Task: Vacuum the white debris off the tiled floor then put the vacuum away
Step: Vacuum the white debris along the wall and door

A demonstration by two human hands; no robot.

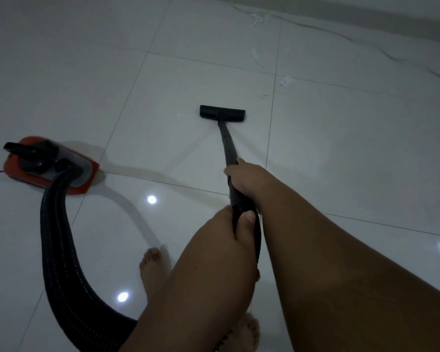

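Gripping: both hands wrapped tight around the black wand (225, 141)
Right hand (247, 179): higher, fingers curled round
Left hand (229, 232): lower, on ribbed hose (59, 240), thumb on top
Nozzle (222, 113): flat on floor (341, 148)
Debris (286, 81): beyond nozzle, near wall
Vacuum (48, 165): left, red

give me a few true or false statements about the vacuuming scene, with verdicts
1. Both the left hand and the right hand grip the wand. True.
2. The floor nozzle sits on the white debris. False: the debris lies beyond it, towards the wall.
3. The vacuum body is blue. False: it is red and black.
4. The ribbed hose runs from the vacuum body to the hands. True.
5. The person wears shoes. False: a bare foot shows.
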